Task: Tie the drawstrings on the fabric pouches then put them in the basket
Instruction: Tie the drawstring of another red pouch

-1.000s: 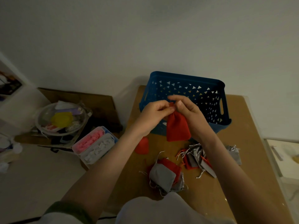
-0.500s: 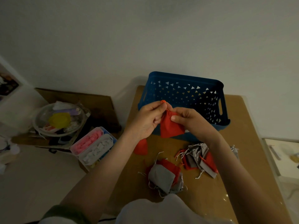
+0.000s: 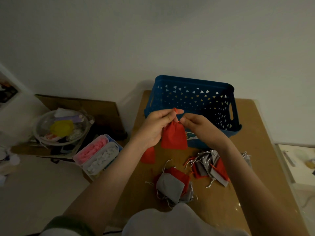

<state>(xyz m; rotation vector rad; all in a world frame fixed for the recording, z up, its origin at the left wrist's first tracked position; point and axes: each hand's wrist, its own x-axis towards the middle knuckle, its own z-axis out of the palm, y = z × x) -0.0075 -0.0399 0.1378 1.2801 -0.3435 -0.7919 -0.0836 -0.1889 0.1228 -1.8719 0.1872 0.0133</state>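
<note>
Letting the red pouch (image 3: 173, 137) drop and hang straighter than half a second ago, with the right hand (image 3: 201, 128) gone from the cloth up to the neck. Pinching the red drawstring (image 3: 175, 111) in the left hand (image 3: 153, 128), grip pressed together on the loop above the gathered mouth. Closing the right grip, thumb against forefinger, at the neck just below; whether on cord or on cloth, impossible to tell. Holding the pouch in the air before the near wall of the blue basket (image 3: 192, 99), above the table (image 3: 259, 150), not yet inside.

Leaving a second red pouch (image 3: 148, 155) lying by the left wrist, and a near heap of pouches (image 3: 172, 184) and a right heap of pouches (image 3: 209, 166), grey and red, waiting with cords loose.

Risking, by the look of it, a slack knot: pulling with only fingertip hold on so thin a cord, losing an end, letting the mouth reopen. Risking also a drop onto the heaps below, mixing tied with untied.
</note>
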